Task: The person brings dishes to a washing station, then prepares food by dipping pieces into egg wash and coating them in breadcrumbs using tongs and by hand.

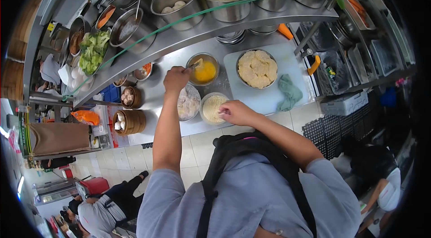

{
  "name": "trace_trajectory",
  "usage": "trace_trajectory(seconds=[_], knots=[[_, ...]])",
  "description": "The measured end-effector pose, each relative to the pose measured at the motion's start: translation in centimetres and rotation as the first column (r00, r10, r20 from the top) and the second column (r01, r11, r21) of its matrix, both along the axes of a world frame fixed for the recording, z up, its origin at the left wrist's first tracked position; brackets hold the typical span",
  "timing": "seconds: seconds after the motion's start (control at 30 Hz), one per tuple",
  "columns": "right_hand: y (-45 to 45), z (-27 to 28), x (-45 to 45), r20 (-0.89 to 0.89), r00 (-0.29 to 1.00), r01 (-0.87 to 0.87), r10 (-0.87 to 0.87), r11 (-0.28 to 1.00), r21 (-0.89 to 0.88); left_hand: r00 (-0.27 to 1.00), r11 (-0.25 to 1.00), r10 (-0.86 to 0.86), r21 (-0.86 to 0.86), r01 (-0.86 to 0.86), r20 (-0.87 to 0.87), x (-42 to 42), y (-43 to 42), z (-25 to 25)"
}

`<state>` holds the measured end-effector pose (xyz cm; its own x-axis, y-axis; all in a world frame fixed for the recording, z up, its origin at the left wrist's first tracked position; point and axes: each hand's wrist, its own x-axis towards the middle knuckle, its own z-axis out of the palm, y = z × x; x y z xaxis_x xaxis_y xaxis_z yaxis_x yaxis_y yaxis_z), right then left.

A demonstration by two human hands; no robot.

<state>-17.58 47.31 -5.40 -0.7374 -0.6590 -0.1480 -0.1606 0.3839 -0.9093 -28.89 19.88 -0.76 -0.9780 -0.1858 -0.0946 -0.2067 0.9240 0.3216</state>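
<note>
My left hand (pixel 177 79) is closed at the rim of a metal bowl of beaten egg (pixel 204 72). From its fingers a thin utensil, its kind unclear, reaches to an egg-coated piece (pixel 198 63) at the bowl's upper left. My right hand (pixel 237 112) has its fingers curled together over the right side of a bowl of breadcrumbs (pixel 212 107); what they hold, if anything, is hidden. Below my left hand sits a bowl of pale, floured pieces (pixel 188 102), partly behind my forearm. A metal bowl heaped with crumb-coated pieces (pixel 257 68) stands on the white cutting board (pixel 233 92).
A green cloth (pixel 289 92) lies on the board's right side. Bamboo steamers (pixel 134 122) stand at the counter's left. Overhead, a metal shelf (pixel 179 40) carries several steel pots (pixel 227 11) and broccoli (pixel 94 49). Other people (pixel 101 211) are behind me on both sides.
</note>
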Motion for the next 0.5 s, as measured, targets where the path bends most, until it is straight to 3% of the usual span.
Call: trace_trajectory(seconds=[0.07,0.1,0.17,0.2,0.23,0.3,0.33,0.37,0.4,0.43,0.5], knots=[[-2.8,-2.8,-0.6,-0.399,0.915,-0.06,0.068,0.998,0.034,0.998,0.997,0.068,0.042,-0.067,-0.017,0.9,0.5,-0.5],[-3.3,-3.7,-0.9,-0.408,0.91,-0.068,0.075,0.997,0.032,0.997,0.994,0.076,0.078,-0.073,-0.033,1.2,0.3,-0.8],[-5.6,-4.8,-1.1,-0.427,0.846,-0.135,0.319,0.904,0.406,0.994,0.979,0.061,0.198,-0.043,-0.087,1.6,-0.5,-2.6],[-6.2,-4.9,-1.3,-0.392,0.84,-0.158,0.375,0.86,0.484,0.982,0.948,-0.021,0.309,0.079,-0.187,1.8,-1.7,-5.2],[-6.4,-5.4,-1.8,-0.371,0.814,-0.195,0.447,0.811,0.551,0.99,0.935,0.052,0.355,-0.001,-0.132,1.6,-1.5,-7.5],[-7.8,-11.3,-2.1,-0.424,0.808,-0.13,0.408,0.826,0.548,0.976,0.95,0.131,0.304,-0.074,-0.172,3.1,0.9,-7.5],[-8.1,-5.6,-2.5,-0.278,0.822,-0.208,0.497,0.716,0.666,0.969,0.927,0.185,0.356,-0.118,-0.161,3.9,1.6,-6.8],[-7.2,-7.4,-2.1,-0.481,0.75,-0.113,0.453,0.805,0.582,0.959,0.899,0.24,0.408,-0.162,-0.149,4.6,2.5,-6.1],[-7.8,-7.6,-2.9,-0.377,0.761,-0.212,0.528,0.752,0.624,0.956,0.97,0.129,0.235,-0.065,-0.265,3.7,2.0,-9.2],[-8.2,-8.6,-3.8,-0.372,0.729,-0.247,0.574,0.729,0.638,0.873,0.931,0.321,0.293,-0.219,-0.367,2.4,3.2,-12.2],[-8.1,-5.9,-3.8,-0.332,0.75,-0.274,0.572,0.726,0.631,0.876,0.912,0.377,0.284,-0.295,-0.302,3.5,4.9,-8.2]])
